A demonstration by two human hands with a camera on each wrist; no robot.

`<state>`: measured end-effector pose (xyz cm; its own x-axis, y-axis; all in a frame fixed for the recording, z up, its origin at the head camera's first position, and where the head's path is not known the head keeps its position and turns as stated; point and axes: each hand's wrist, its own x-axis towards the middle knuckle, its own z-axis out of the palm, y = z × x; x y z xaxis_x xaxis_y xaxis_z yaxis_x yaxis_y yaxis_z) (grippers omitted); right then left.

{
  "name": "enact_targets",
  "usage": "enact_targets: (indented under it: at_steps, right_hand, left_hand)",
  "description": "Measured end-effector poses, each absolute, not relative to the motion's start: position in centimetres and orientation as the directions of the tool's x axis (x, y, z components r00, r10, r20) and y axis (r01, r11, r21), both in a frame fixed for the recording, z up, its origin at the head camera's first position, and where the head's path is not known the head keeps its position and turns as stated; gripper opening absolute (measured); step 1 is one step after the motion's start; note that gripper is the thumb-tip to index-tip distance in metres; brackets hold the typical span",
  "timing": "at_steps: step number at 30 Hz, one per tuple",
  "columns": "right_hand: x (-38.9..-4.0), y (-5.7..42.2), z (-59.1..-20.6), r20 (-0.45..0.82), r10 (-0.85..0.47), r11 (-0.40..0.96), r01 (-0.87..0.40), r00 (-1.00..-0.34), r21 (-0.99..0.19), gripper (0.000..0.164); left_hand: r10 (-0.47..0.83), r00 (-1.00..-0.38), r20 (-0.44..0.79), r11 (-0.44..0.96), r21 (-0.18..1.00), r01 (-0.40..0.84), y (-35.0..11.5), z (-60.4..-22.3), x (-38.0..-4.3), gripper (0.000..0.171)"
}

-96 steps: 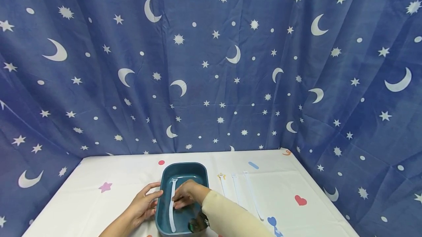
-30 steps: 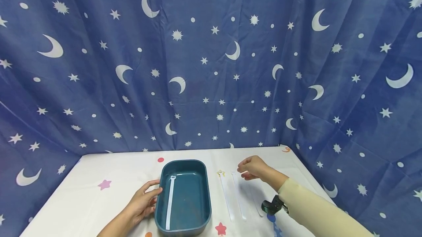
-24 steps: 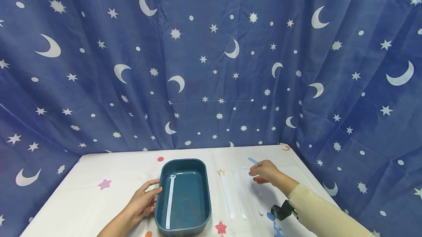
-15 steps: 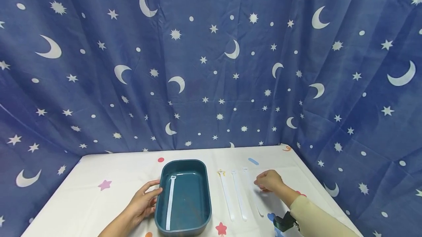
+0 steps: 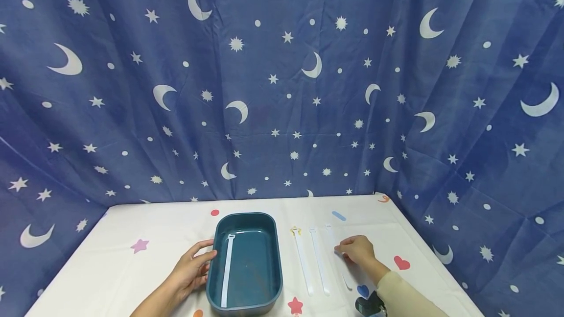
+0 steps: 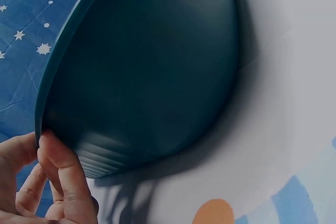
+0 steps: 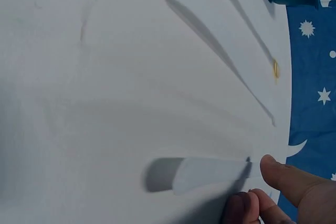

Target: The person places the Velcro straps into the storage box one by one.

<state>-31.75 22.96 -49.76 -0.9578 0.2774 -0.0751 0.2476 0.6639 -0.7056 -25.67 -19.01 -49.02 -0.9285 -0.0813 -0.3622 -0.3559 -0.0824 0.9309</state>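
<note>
A deep teal plastic bin (image 5: 246,216) stands on the table, with one white cable strap (image 5: 226,273) lying lengthwise in it. My left hand (image 5: 189,270) holds the bin's left wall, thumb at the rim, fingers against the outside. To the right of the bin lie two more white cable straps, the nearer one (image 5: 302,263) and the middle one (image 5: 319,260), each with a slotted head at the far end. My right hand (image 5: 358,251) pinches the rightmost cable strap (image 7: 210,174) at mid-length. Its near end curves off the cloth above a shadow.
A white cloth (image 5: 163,229) printed with coloured shapes covers the table. Behind and on both sides hangs a blue curtain (image 5: 264,111) with moons and stars. A dark wrist camera (image 5: 369,303) sits below my right wrist.
My right hand has left the inside of the bin, moved right across the straps, then lowered onto the rightmost one and taken hold of it. My left hand stays at the bin.
</note>
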Motion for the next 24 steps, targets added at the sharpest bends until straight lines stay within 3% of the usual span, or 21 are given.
enact_targets:
  at_steps: [24]
  right_hand:
    - [-31.69,22.59,-49.47,0.003,0.254,0.736,0.192,-0.967,-0.649,0.014]
  left_hand:
    - [-0.074,-0.930,-0.360,-0.092,0.931,-0.353,-19.05,-49.11,-25.74,0.050]
